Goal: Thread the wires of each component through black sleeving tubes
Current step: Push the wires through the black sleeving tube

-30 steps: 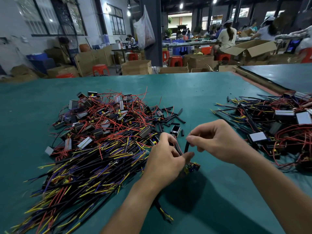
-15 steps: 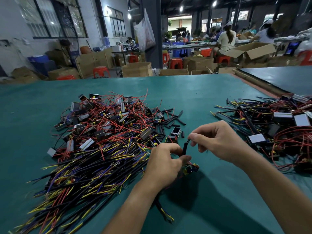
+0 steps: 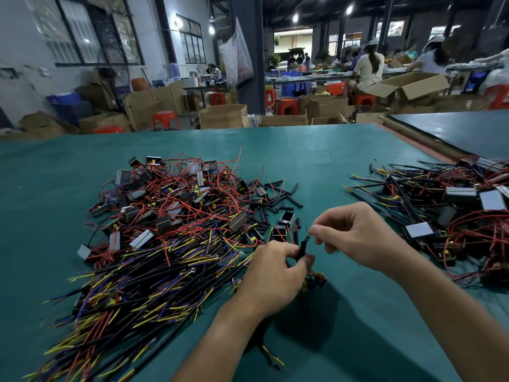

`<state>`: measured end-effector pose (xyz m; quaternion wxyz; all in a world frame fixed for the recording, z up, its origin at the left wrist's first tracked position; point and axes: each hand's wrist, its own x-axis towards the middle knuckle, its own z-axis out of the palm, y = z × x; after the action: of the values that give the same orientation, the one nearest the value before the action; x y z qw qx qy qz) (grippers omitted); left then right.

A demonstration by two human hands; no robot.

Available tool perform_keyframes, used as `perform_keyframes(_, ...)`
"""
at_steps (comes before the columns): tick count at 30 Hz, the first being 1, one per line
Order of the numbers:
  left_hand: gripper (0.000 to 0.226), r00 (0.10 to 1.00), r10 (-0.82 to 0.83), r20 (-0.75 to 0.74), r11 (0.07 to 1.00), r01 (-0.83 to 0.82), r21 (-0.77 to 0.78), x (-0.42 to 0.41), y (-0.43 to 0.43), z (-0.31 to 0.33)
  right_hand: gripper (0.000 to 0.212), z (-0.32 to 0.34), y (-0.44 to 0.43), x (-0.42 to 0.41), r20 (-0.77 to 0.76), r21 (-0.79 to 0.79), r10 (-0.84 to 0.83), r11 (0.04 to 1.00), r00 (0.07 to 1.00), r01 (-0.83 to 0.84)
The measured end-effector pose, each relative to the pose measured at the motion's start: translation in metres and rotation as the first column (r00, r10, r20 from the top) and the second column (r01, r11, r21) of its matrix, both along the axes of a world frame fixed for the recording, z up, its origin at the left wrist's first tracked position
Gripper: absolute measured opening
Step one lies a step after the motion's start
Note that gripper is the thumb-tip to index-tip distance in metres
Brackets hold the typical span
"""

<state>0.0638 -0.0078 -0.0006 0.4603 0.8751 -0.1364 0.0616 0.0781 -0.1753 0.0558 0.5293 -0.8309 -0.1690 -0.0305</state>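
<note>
Green workshop surface [image 3: 330,166], near middle: left hand [image 3: 271,277] fingers pinch a black sleeving tube [image 3: 302,247] upright, right hand [image 3: 360,238] fingers pinch the thin wire [image 3: 308,235] at its top. Left pile [image 3: 170,230] and right pile [image 3: 454,205] flank them.

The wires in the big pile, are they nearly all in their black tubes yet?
Not nearly. The smaller pile on the right looks finished, its wires in black sleeves. The left hand grips one black tube while the right hand pinches a wire at its top end. The big left pile and loose tubes are left.
</note>
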Motion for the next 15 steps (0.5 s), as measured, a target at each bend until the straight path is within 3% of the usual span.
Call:
perform_keyframes(10, 0.015, 0.998, -0.008, -0.055, 1.000, 0.009, 0.020, -0.0012, 0.0000, -0.0006, 0.012, 0.0005, -0.0033, -0.0025, -0.088, -0.010, 0.170, 0.985, 0.982, -0.171)
perform_keyframes(15, 0.014, 0.995, -0.037, -0.092, 0.999, 0.039, 0.018, -0.0025, -0.0010, -0.0003, 0.010, -0.0001, -0.0054, -0.0008, -0.014, -0.046, 0.179, 0.983, 0.984, -0.180)
